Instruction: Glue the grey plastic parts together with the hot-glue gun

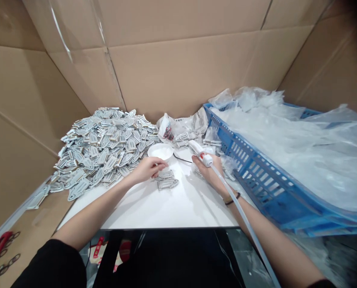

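Surrounding the bench on three sides, cardboard walls [178,68] carry no legible print. One blue slotted crate [250,168], at the right, holds clear plastic bags [292,136], too many and too crumpled to count. One heap of flat grey pieces [103,148], far too many to count, lies on the white tabletop [178,204] at the left. A printed bag [181,126] behind shows writing too small to read. One white bowl [161,152] stands just beyond the left hand [147,169], whose curled fingers press on two loose grey pieces [167,180]. The right hand [210,172] is closed around one white pen-like tool [200,152]; its clear tube [244,224] trails along the forearm. One black band [232,200] circles that wrist.
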Demonstrator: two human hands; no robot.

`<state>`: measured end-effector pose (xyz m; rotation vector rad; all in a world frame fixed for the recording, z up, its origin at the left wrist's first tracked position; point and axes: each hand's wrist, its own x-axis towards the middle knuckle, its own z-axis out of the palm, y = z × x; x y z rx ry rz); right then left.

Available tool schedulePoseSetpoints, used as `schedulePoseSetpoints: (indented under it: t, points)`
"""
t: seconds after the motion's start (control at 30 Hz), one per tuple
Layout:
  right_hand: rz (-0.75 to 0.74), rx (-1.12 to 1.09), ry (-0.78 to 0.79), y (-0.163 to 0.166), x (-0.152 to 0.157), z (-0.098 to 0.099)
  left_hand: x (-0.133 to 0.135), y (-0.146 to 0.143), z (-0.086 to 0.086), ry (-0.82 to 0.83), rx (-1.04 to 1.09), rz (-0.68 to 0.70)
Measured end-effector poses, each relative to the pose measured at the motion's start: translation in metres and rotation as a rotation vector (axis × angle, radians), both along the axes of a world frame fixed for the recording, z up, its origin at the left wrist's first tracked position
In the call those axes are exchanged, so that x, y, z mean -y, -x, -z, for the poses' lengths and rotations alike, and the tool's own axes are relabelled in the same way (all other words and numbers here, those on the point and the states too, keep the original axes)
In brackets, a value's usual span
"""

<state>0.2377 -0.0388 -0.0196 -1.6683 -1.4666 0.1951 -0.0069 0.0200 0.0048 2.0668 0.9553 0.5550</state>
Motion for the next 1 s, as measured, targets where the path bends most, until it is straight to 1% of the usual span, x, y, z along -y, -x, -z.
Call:
schedulePoseSetpoints:
  t: [0.07,0.1,0.17,0.3,0.4,0.6,0.77,0.87,1.0]
  points:
    - [0.011,0.009,0.016,0.0,0.0,0.0,-0.003,0.001,0.001,-0.194,-0.107,0.126]
    - [0.015,0.014,0.023,0.0,0.0,-0.001,-0.004,0.0,0.003,-0.261,-0.134,0.171]
    - [0.008,0.023,0.032,0.001,0.001,-0.002,-0.005,-0.002,0.009,-0.313,-0.15,0.196]
    - [-0.004,0.027,0.025,0.002,0.003,-0.004,-0.003,-0.008,0.023,-0.33,-0.118,0.121]
    - [-0.003,0.041,0.019,0.001,0.002,-0.004,-0.002,-0.008,0.029,-0.369,-0.106,0.094]
    - [0.035,0.095,0.034,0.0,-0.003,-0.001,0.001,-0.008,0.029,-0.453,-0.158,0.046]
    - [0.029,0.106,-0.002,-0.002,-0.004,0.003,0.013,-0.01,0.027,-0.505,-0.362,-0.048]
    - [0.026,0.137,-0.015,-0.002,-0.005,0.005,0.016,-0.01,0.027,-0.48,-0.424,-0.06]
    - [0.017,0.153,-0.056,-0.003,-0.008,0.01,0.01,-0.008,0.03,-0.359,-0.319,-0.023]
